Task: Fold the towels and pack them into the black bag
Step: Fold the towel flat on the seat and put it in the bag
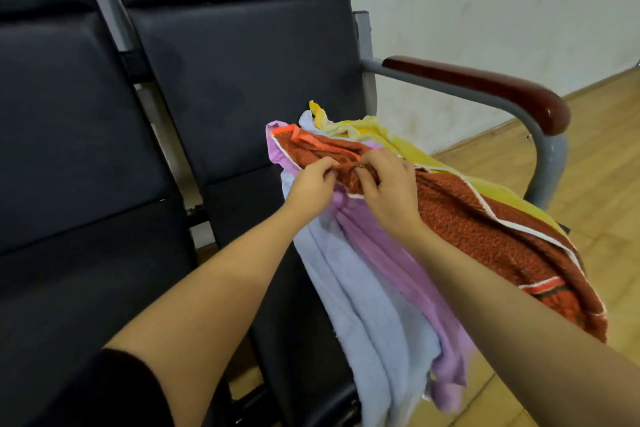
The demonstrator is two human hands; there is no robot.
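A heap of towels lies on the right-hand black seat and hangs over its front edge. On top is a rust-red towel (pixel 485 229) with a white and orange border. Under it lie a yellow towel (pixel 408 146), a pink-purple towel (pixel 398 263) and a pale blue towel (pixel 363 308). My left hand (pixel 311 184) and my right hand (pixel 388 187) are close together at the red towel's near edge, and each pinches that fabric with curled fingers. The black bag is not in view.
Black padded seats (pixel 221 80) in a row fill the left and centre. A grey metal armrest with a dark red wooden pad (pixel 485 83) stands right of the towels. Behind it are a white wall and a wooden floor (pixel 602 191).
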